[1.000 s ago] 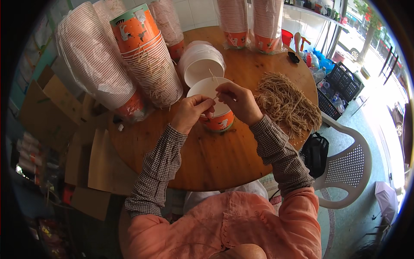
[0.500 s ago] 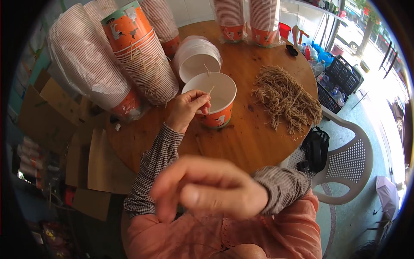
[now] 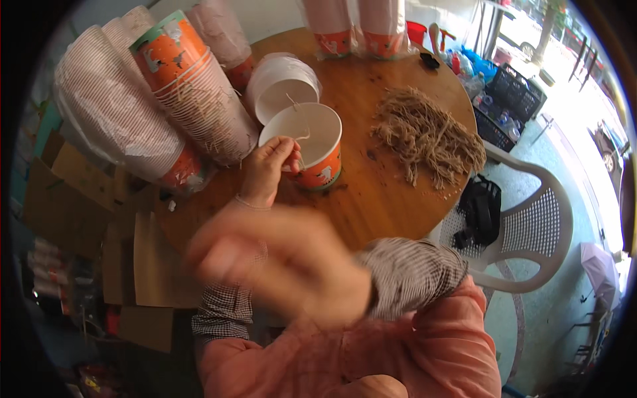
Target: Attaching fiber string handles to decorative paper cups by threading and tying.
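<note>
The fingers (image 3: 286,151) of the left hand (image 3: 265,169) are closed in a pinch on the near rim of an orange-and-white paper cup (image 3: 312,149), gripping the rim together with a thin piece of pale twine (image 3: 300,138) that curls up inside the cup's mouth. The right hand (image 3: 279,262) is lifted close to the camera and badly blurred; whether its fingers are open or closed, or hold anything, cannot be told.

To do this step well, it would seem wise to keep the pinch firm on the rim so the light cup does not tip, and to keep the twine taut against the cup wall.

The cup stands upright on the round wooden counter (image 3: 371,205), its white inside showing. Just behind the cup lies a wrapped stack of white lids or cups (image 3: 282,83). To the cup's left lean tall nested stacks of matching cups (image 3: 199,86), some in clear plastic. To the cup's right, apart from it, lies a loose heap of tan twine pieces (image 3: 428,136). Farther right stands a white plastic chair (image 3: 531,225).
</note>
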### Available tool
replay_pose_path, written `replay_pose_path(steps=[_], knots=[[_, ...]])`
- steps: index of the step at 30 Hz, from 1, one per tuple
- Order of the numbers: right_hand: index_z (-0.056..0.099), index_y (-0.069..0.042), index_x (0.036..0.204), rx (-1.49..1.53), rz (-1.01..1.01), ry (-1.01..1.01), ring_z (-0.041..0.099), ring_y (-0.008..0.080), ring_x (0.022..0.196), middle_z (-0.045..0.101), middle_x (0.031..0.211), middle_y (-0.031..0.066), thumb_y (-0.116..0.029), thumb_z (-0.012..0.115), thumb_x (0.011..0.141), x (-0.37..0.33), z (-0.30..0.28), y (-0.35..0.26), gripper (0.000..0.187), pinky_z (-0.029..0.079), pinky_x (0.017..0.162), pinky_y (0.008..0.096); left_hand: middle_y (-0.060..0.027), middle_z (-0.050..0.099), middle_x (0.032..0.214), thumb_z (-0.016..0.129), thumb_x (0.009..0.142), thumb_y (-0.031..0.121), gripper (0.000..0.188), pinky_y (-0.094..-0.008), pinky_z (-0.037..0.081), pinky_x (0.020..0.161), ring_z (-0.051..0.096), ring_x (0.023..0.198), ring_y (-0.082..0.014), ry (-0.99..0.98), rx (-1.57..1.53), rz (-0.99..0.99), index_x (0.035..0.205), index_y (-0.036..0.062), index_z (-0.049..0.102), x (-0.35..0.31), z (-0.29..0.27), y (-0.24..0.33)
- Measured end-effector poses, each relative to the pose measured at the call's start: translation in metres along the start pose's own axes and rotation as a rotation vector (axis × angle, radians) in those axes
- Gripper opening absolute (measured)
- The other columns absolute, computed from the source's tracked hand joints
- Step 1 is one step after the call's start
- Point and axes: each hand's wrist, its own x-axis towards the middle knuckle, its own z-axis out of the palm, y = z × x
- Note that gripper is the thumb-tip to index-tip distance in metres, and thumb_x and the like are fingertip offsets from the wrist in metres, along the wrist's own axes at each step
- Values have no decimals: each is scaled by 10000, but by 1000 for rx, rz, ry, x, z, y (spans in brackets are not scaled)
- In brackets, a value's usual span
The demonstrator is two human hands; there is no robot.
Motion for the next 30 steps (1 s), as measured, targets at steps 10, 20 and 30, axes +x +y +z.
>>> replay_pose_path(steps=[10, 20, 30], knots=[[635, -38, 1058, -874, 135, 145, 618, 172, 775, 679, 971, 74, -13, 635, 811, 18, -172, 117, 248, 504, 719, 301, -6, 590, 799, 499, 995, 204, 225, -220, 452, 632, 544, 676, -78, -15, -93, -127, 956, 17, 618, 6, 24, 2], [666, -67, 908, -1159, -202, 172, 626, 241, 866, 678, 881, 51, -52, 664, 810, 30, -175, 109, 98, 477, 797, 337, 16, 572, 669, 612, 929, 166, 180, -195, 403, 507, 488, 544, -48, 55, -31, -119, 912, 2, 685, 16, 13, 0], [672, -39, 975, -1035, -9, 95, 629, 211, 891, 660, 931, 99, -32, 636, 847, 38, -197, 109, 133, 481, 820, 304, 42, 535, 644, 589, 914, 129, 160, -187, 364, 500, 456, 542, -25, -69, 114, -105, 891, 4, 686, 14, 22, 8]])
